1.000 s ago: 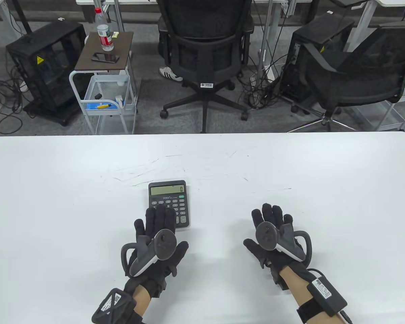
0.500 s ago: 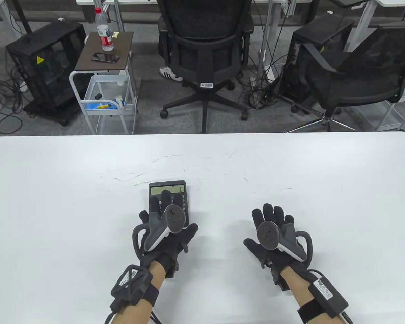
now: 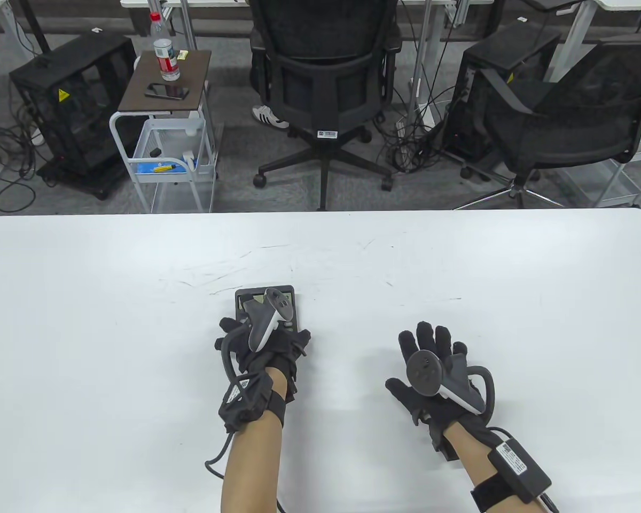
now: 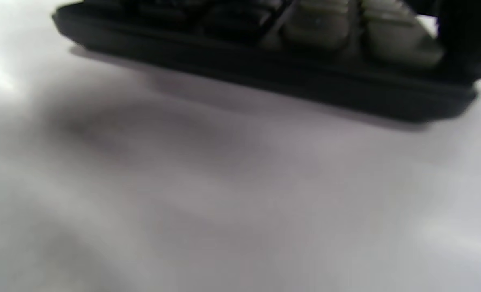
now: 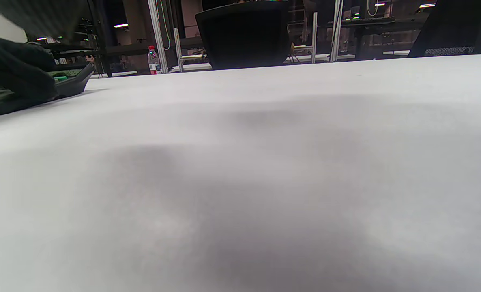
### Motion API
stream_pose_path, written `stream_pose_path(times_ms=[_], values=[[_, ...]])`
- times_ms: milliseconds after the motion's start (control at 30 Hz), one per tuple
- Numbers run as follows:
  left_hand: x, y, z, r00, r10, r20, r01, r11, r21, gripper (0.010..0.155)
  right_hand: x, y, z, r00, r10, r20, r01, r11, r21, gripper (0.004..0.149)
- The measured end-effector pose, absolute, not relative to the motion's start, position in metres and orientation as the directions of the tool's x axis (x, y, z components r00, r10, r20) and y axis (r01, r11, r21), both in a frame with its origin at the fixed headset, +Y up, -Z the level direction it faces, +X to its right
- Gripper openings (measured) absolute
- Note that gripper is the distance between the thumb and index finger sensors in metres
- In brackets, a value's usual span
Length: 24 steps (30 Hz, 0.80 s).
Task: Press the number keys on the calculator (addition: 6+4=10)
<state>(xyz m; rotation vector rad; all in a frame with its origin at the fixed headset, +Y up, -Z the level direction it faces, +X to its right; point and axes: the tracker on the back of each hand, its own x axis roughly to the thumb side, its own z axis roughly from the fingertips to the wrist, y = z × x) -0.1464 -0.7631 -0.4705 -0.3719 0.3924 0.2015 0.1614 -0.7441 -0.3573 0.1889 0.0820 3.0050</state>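
A dark calculator (image 3: pixel 293 309) lies on the white table (image 3: pixel 85 320), left of centre. My left hand (image 3: pixel 259 342) is over its keypad with the wrist raised. The hand and its tracker hide the display and most keys. Which key the fingers touch is hidden. The left wrist view shows the calculator's near edge (image 4: pixel 265 77) and pale keys (image 4: pixel 317 24) close up and blurred. My right hand (image 3: pixel 430 347) rests flat on the table with fingers spread, well to the right of the calculator, holding nothing. The right wrist view shows the calculator (image 5: pixel 76 81) at far left under my left glove (image 5: pixel 17 77).
Beyond the table's far edge stand a black office chair (image 3: pixel 320 80), a second chair (image 3: pixel 582 117) and a small cart (image 3: pixel 165 123) carrying a bottle and a phone. A cable trails from my left wrist (image 3: pixel 216 459) onto the table.
My left hand has moved forward over the calculator and tipped up at the wrist, and it now covers the display. My right hand has stayed in place.
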Motion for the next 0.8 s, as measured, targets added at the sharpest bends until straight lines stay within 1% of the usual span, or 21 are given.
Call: stream_pose_path(times_ms=[33, 100, 267, 467, 633, 733, 800], values=[[-0.146, -0.764, -0.471, 0.896, 0.145, -0.419, -0.286, 0.912, -0.296, 0.106, 0.162, -0.744, -0.357, -0.984, 0.135, 0.119, -0.128, -0.990, 0.062, 0.090], [-0.145, -0.765, -0.472, 0.901, 0.125, -0.416, -0.266, 0.915, -0.303, 0.106, 0.162, -0.744, -0.357, -0.983, 0.137, 0.120, -0.131, -0.990, 0.062, 0.090], [-0.142, -0.763, -0.470, 0.893, 0.138, -0.429, -0.260, 0.935, -0.242, 0.107, 0.161, -0.745, -0.356, -0.984, 0.130, 0.124, -0.122, -0.990, 0.066, 0.090], [-0.139, -0.755, -0.455, 0.886, 0.178, -0.428, -0.275, 0.945, -0.177, 0.109, 0.161, -0.745, -0.357, -0.984, 0.132, 0.121, -0.125, -0.990, 0.060, 0.090], [-0.117, -0.746, -0.438, 0.903, 0.186, -0.387, -0.269, 0.948, -0.172, 0.108, 0.162, -0.746, -0.358, -0.985, 0.132, 0.110, -0.126, -0.990, 0.062, 0.090], [-0.100, -0.747, -0.429, 0.914, 0.182, -0.362, -0.258, 0.951, -0.173, 0.108, 0.162, -0.746, -0.358, -0.985, 0.133, 0.106, -0.127, -0.990, 0.063, 0.090], [-0.085, -0.749, -0.421, 0.921, 0.180, -0.345, -0.258, 0.946, -0.195, 0.108, 0.164, -0.745, -0.358, -0.985, 0.142, 0.099, -0.136, -0.989, 0.062, 0.090]])
